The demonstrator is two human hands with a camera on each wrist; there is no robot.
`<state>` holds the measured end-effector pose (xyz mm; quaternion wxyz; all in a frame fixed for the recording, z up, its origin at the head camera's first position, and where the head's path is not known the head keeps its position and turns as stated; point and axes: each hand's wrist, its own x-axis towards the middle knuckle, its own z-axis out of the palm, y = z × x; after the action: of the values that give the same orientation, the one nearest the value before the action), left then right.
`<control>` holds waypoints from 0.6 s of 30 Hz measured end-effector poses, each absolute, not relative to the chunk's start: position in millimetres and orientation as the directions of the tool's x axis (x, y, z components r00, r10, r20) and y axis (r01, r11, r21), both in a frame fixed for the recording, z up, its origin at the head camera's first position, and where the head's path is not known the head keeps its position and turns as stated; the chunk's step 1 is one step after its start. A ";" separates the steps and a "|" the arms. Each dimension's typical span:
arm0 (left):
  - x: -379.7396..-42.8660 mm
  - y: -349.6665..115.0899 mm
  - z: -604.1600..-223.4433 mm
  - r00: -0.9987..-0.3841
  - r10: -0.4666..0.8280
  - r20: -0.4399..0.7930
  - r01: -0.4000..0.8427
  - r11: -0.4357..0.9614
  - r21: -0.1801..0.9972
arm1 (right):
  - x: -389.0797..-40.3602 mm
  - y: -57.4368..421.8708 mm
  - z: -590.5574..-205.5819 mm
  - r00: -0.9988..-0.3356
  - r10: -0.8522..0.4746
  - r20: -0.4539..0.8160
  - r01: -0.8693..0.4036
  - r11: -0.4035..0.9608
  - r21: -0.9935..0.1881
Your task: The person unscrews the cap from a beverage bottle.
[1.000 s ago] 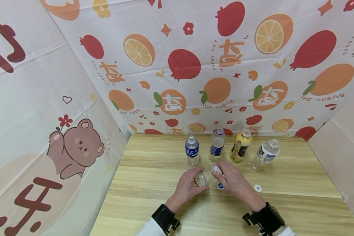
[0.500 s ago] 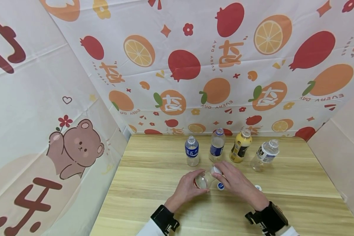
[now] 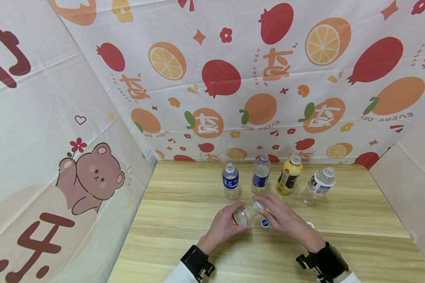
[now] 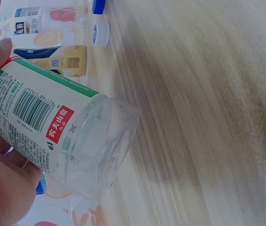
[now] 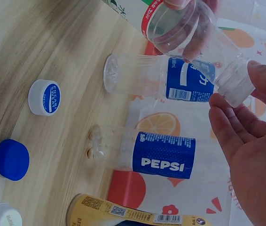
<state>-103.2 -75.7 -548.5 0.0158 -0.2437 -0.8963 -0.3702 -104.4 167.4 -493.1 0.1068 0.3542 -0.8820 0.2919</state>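
Observation:
A clear plastic bottle (image 4: 48, 108) with a white, green and red label is held tilted over the table. My left hand (image 3: 224, 224) grips it around the label, thumb and fingers on opposite sides. At its neck, my right hand (image 3: 281, 218) pinches the whitish, translucent cap (image 5: 236, 84) between thumb and fingers. The bottle's base faces down toward the wooden table in the left wrist view. Below the hands lies a white cap with a blue top (image 3: 265, 223), marked POCARI SWEAT in the right wrist view.
Behind the hands stand a blue-labelled bottle (image 3: 230, 181), a Pepsi bottle (image 3: 261, 175), a yellow bottle (image 3: 289, 175) and a clear bottle (image 3: 318, 186), all uncapped. A blue cap (image 5: 11, 160) and a white cap (image 5: 6, 215) lie on the table (image 3: 177, 196). Printed cloth hangs behind.
My right wrist has shifted slightly rightward, partly covering the white cap on the table, while its fingers stay at the bottle's cap. The left hand keeps its grip almost unmoved.

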 end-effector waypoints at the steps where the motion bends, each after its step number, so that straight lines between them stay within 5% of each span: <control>1: -103.4 -75.8 -548.8 -0.879 0.425 0.214 0.453 0.610 0.650 | -104.2 167.5 -492.9 -0.727 -0.564 0.391 -0.686 0.577 -0.444; 9: -104.3 -75.1 -552.0 -0.863 0.419 0.281 0.503 0.673 0.543 | -99.7 164.9 -491.8 -0.841 -0.448 0.304 -0.537 0.617 -0.576; 18: -103.7 -73.6 -551.6 -0.815 0.419 0.401 0.566 0.727 0.389 | -101.2 155.5 -495.5 -0.908 -0.283 0.308 -0.415 0.698 -0.583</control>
<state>-103.7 -73.6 -551.6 0.1439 -0.2683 -0.9181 -0.2539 -101.2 155.5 -495.5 0.0978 0.1904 -0.9163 0.3384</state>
